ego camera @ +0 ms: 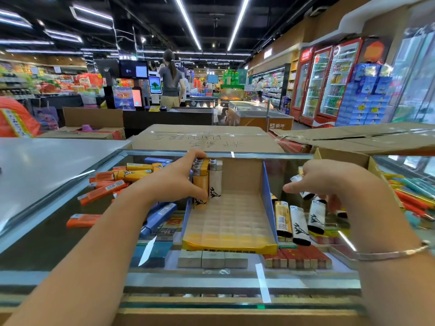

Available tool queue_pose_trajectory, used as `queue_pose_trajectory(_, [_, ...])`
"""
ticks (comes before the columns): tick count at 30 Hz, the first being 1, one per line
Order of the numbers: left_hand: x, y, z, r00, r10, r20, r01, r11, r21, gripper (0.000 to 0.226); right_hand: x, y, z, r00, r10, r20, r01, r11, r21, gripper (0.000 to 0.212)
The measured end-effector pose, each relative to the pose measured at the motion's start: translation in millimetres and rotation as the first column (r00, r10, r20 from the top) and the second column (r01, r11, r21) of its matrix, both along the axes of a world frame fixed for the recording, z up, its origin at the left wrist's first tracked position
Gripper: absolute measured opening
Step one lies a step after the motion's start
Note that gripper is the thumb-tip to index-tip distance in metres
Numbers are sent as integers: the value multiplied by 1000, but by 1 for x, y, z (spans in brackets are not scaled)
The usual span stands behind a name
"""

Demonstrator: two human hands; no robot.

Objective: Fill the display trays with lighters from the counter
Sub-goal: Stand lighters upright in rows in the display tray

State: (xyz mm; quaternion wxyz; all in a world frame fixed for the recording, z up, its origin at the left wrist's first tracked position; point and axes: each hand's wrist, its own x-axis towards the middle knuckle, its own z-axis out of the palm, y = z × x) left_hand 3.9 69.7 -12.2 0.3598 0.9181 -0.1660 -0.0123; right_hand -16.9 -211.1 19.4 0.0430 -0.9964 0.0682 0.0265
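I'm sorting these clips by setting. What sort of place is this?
Most likely a supermarket, at a glass sales counter: drink fridges stand along the right wall, a checkout terminal is ahead, and stocked shelves run behind.

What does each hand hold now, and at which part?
The left hand grips a standing bunch of lighters in the tray, round their sides. The right hand pinches a white lighter near its metal top.
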Motion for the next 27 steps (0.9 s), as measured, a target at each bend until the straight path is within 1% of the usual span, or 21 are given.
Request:
queue_pose_trajectory(1, [1, 0, 0, 1000, 1, 5, -1, 1000, 8, 74, -2, 0, -3, 1000, -5, -22, 4, 999, -32, 48])
queue_pose_trajectory(2, [1, 0, -1, 1000, 2, 10, -2, 1000, 14, 74, -4, 0, -7, 999, -6, -52, 2, 998, -65, 56])
queue_pose_trajectory(4, [2, 1, -2, 1000, 3, 17, -3, 1000, 18, 74, -7, 4, -14, 994, -13, -112, 2, 995, -98, 77])
queue_pose_trajectory(5, [2, 1, -2, 1000, 5, 16, -5, 1000, 16, 74, -8, 7, -17, 991, -13, -136, 0, 995, -100, 84])
queue_pose_trajectory(7, [3, 1, -3, 1000, 14, 9, -14, 1000, 12, 74, -8, 13, -20, 985, 7, -171, -25, 994, -104, 89])
queue_pose_trajectory(10, [4, 1, -3, 1000, 24, -7, -24, 1000, 3, 74, -6, 17, -19, 980, 57, -191, -74, 994, -82, 86])
queue_pose_trajectory(13, [4, 2, -4, 1000, 24, -14, -24, 1000, -11, 74, -1, 16, -21, 975, 94, -201, -97, 995, -2, 84])
queue_pose_trajectory(17, [3, 1, -3, 999, 21, -24, -22, 1000, -8, 74, 4, 16, -27, 978, 136, -155, -127, 989, 72, 82])
queue_pose_trajectory(20, [2, 1, -3, 999, 27, -22, -27, 1000, -9, 75, 7, 13, -28, 973, 158, -169, -135, 981, 138, 79])
queue_pose_trajectory(22, [1, 0, -3, 999, 28, -24, -29, 1000, -9, 75, 7, 11, -29, 969, 157, -191, -116, 971, 210, 68])
queue_pose_trajectory(24, [0, -1, -2, 999, 27, -25, -27, 1000, -4, 75, 7, 12, -33, 981, 127, -144, -84, 959, 272, 50])
queue_pose_trajectory(27, [-1, -2, -1, 999, 15, -31, -15, 1000, -14, 73, 7, 15, -39, 998, 62, -17, -56, 970, 237, 36])
